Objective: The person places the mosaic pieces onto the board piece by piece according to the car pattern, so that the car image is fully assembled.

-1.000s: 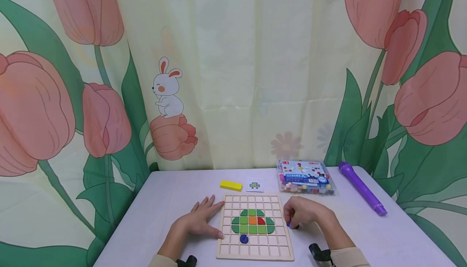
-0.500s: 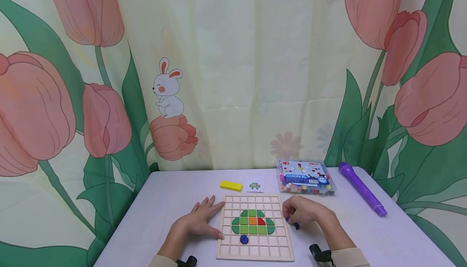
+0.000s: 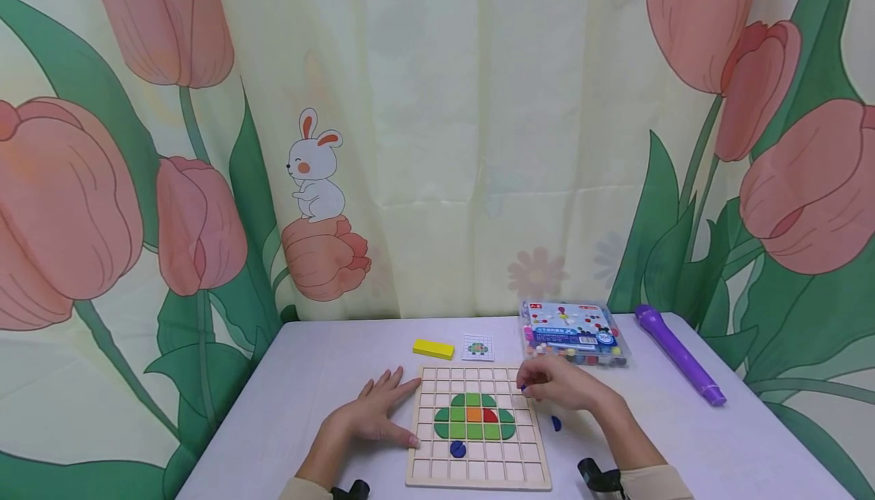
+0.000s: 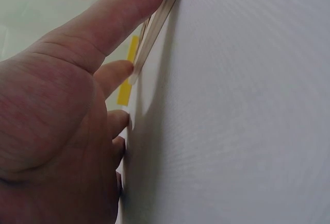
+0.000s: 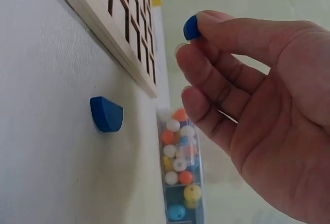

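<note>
A wooden grid board (image 3: 425,466) lies flat on the table, with green, orange and red tiles (image 3: 475,429) set in its middle cells. Below them, two dark blue pieces (image 3: 458,449) form a disc. My left hand (image 3: 369,412) is spread at the board's left side, thumb and index finger touching its edge. Between thumb and fingertips, my right hand (image 3: 563,384) pinches a small blue half-round piece (image 5: 191,28), raised by the board's upper right side. Another blue half-round piece (image 5: 107,115) lies on the table right of the board, also in the head view.
Behind the board are a yellow block (image 3: 434,349) and a small pattern card (image 3: 478,347). A clear box of colourful beads (image 3: 574,333) stands at the back right, beside a purple marker-like stick (image 3: 680,354). A tulip-print curtain (image 3: 437,143) hangs behind the table.
My right hand has lifted off the table with one blue piece, moving up and left toward the board's upper right. The second blue piece is left uncovered. My left hand stays still.
</note>
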Available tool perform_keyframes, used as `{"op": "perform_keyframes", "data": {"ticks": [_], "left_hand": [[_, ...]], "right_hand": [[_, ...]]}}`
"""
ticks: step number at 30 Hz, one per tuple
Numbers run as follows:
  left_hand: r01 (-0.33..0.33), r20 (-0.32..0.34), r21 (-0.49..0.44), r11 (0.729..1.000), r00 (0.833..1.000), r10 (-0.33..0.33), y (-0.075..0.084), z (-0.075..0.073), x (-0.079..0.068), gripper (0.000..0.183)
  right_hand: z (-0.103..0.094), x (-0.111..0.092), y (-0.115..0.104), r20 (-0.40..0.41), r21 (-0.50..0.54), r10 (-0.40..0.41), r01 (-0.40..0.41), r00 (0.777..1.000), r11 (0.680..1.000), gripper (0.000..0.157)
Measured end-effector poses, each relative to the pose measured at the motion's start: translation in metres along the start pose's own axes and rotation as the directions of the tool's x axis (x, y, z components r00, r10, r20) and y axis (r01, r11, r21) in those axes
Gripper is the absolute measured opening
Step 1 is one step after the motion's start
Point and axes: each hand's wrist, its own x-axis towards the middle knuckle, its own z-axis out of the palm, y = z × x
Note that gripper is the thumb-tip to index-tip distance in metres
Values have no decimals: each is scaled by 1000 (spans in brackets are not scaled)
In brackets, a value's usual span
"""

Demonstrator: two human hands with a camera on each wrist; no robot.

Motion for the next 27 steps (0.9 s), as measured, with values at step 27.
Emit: {"op": "perform_keyframes", "data": {"ticks": [27], "left_hand": [[0,1,6,1000,1000,0,0,0,0,108]], "right_hand": [[25,15,-24,52,49,-72,70,996,996,6]]}}
